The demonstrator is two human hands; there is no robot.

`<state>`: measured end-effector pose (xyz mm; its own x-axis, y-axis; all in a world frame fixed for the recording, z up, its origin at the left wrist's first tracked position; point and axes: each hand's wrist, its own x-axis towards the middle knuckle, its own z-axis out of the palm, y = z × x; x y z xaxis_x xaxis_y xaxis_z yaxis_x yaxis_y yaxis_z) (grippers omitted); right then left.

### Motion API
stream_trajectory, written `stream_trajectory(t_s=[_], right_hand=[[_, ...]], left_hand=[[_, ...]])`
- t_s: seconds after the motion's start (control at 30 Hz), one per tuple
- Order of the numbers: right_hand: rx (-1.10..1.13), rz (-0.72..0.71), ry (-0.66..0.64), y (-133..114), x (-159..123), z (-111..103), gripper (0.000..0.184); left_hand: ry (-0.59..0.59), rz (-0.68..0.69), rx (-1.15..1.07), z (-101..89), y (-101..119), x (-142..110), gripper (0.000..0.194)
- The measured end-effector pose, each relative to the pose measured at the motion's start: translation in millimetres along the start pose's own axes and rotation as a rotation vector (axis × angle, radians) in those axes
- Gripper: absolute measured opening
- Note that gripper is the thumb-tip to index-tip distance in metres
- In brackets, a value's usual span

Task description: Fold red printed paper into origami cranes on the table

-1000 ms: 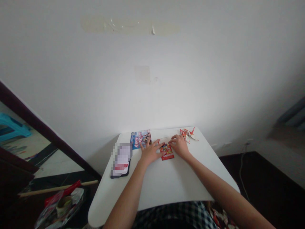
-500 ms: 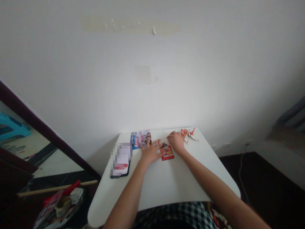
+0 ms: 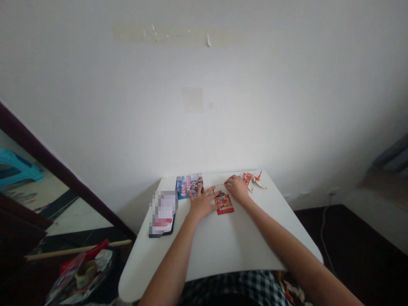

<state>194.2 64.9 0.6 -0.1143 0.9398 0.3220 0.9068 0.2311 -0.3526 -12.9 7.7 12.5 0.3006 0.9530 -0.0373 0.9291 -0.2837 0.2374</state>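
Fingers of the left hand are spread apart, the thumb reaching over the red printed paper, other fingertips overlapping the blue printed leaflet. The right hand bends its fingers at a pale far edge beyond the print; whether they pinch it I cannot tell. The red paper lies between the hands on the white table. Just beside the right hand sits a red-and-white folded paper piece; near the leaflet lies a partly blurred smartphone.
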Motion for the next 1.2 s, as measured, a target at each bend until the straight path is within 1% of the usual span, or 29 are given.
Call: stream_trajectory(t_s=[0.2,0.43,0.73,1.03,1.2], right_hand=[[0.041,-0.083,-0.054,6,-8,-7,0.020],[0.046,-0.162,-0.095,12,-21,-16,0.024],[0.055,-0.240,-0.147,12,-43,-31,0.022],[0.106,-0.309,-0.136,20,-55,-30,0.025],[0.111,-0.345,-0.175,23,-59,-32,0.033]], left_hand=[[0.000,-0.002,-0.003,-0.4,1,-1,0.055],[-0.003,-0.014,-0.005,-2.0,2,-1,0.056],[0.002,0.004,0.003,2.1,-1,1,0.055],[0.015,0.015,-0.005,5.5,-4,1,0.056],[-0.003,0.010,-0.013,1.9,-2,0,0.058]])
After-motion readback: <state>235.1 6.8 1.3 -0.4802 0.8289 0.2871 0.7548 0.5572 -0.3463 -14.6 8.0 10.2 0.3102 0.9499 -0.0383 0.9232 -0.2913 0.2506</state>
